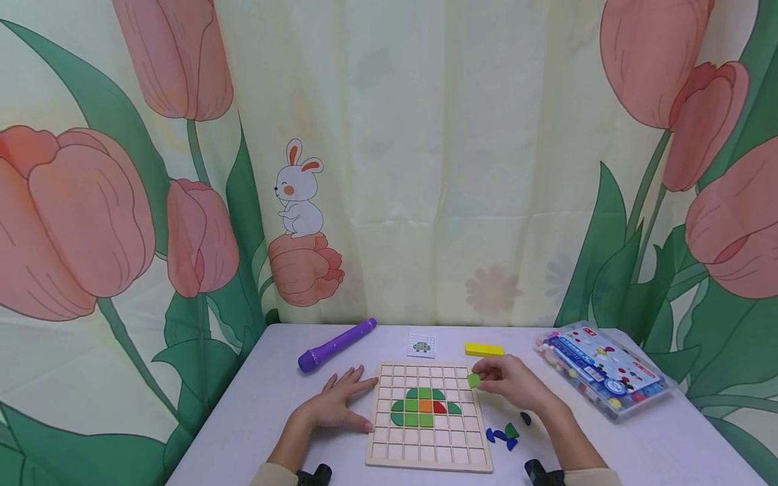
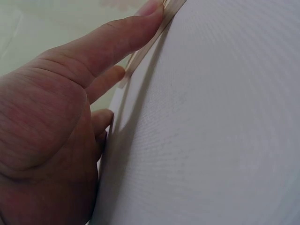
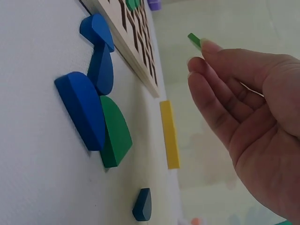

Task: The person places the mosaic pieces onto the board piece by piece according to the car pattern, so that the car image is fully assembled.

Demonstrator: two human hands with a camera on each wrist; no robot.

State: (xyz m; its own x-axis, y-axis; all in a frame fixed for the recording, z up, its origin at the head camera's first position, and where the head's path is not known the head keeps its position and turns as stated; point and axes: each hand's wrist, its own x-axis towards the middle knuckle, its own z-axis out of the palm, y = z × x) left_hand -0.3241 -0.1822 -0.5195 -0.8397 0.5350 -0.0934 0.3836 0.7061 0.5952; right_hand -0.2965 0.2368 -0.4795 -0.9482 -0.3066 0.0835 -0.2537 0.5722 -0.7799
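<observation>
Between thumb and fingers, my right hand (image 1: 509, 382) pinches a light green square tile (image 1: 473, 381), raised near the upper right corner of a wooden grid board (image 1: 428, 455). My left hand (image 1: 334, 403) rests at the board's left edge, fingers spread, with thumb and fingertips against the frame. On the board lie green square tiles (image 1: 411, 405), dark green rounded pieces (image 1: 397, 412), an orange square (image 1: 425, 406) and a red piece (image 1: 439, 407). Right of the board, several blue pieces (image 3: 82, 110) and one dark green piece (image 3: 115, 133) lie on the table.
A small pattern card (image 1: 421, 346) lies behind the board, with a yellow bar (image 1: 484, 349) to its right. A purple microphone-shaped object (image 1: 337, 345) is at the back left. At the right sits a clear plastic box (image 1: 608, 368) of colourful pieces. A printed curtain (image 1: 395, 169) hangs behind.
</observation>
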